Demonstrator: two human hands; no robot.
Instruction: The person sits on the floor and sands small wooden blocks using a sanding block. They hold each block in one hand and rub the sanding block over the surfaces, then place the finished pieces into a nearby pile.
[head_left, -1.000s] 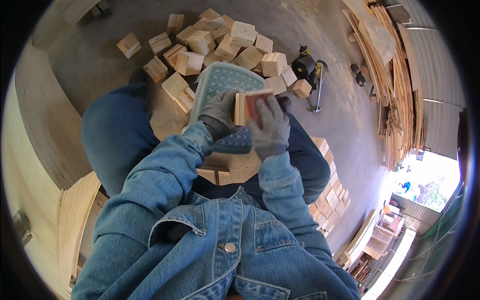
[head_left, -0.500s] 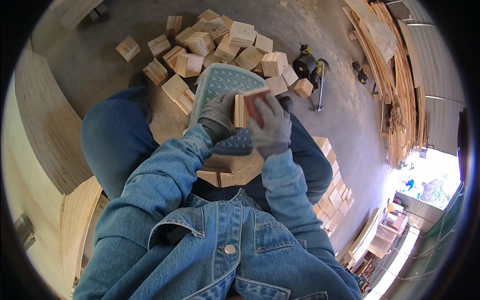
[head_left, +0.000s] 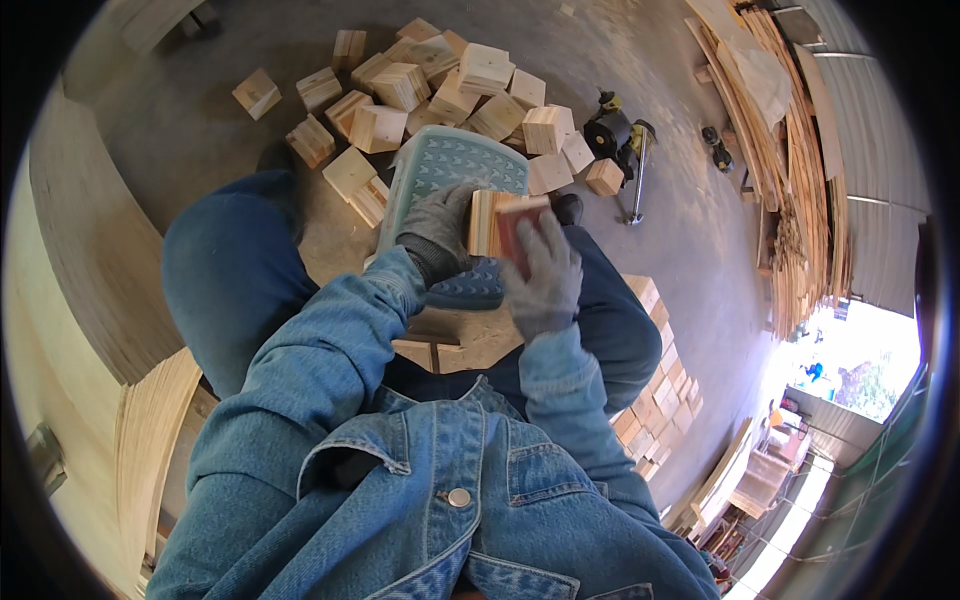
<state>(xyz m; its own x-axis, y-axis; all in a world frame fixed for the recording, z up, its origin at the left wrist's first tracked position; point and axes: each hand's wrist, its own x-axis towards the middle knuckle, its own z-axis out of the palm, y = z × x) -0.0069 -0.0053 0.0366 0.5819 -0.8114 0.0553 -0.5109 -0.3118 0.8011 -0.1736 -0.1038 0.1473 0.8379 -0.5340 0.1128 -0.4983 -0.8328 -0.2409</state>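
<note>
My left hand (head_left: pixel 440 232), in a grey work glove, grips a layered wooden block (head_left: pixel 484 224) by its left side. The block is held up over a blue-green plastic stool (head_left: pixel 468 158) with a patterned top, between my knees. My gloved right hand (head_left: pixel 546 278) is closed round a reddish-brown sanding block (head_left: pixel 514 232), slightly smeared by motion. It lies against the right side of the wooden block. My fingers cover part of its face. Beyond the stool lies a heap of similar wooden blocks (head_left: pixel 484 70).
Cordless power tools (head_left: pixel 612 135) and a hammer (head_left: pixel 640 180) lie right of the heap. Stacked wooden blocks (head_left: pixel 660 400) stand beside my right knee. Long boards (head_left: pixel 800 190) lean along the right wall. Curved plywood sheets (head_left: pixel 90 240) rise at the left.
My right hand and the sanding block have shifted a little down and right along the wooden block, showing more of it. The left hand has stayed in place.
</note>
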